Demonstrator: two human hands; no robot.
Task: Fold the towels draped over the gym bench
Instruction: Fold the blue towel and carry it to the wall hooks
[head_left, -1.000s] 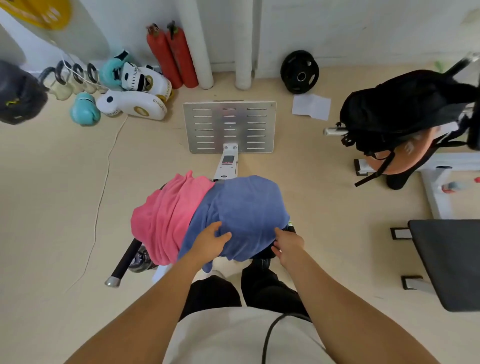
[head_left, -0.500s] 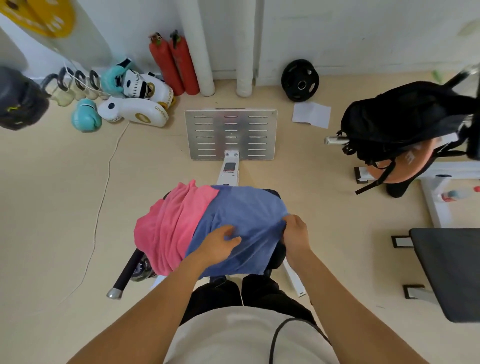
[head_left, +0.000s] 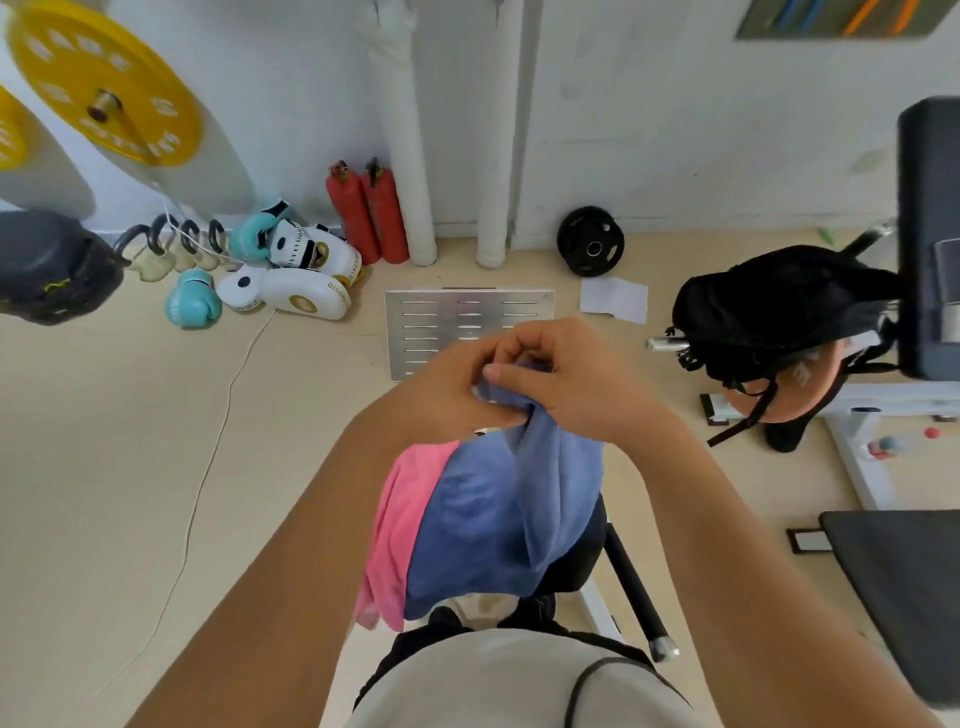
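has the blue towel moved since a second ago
Yes. Both hands have lifted the blue towel up off the bench; its top edge now overlaps the slotted metal plate.

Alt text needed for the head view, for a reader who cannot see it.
Both hands, the left hand and right hand, pinch the top edge of a blue towel lifted in front of the person. A pink towel lies beside it on the left. Boxing gloves lie on the floor by the wall.
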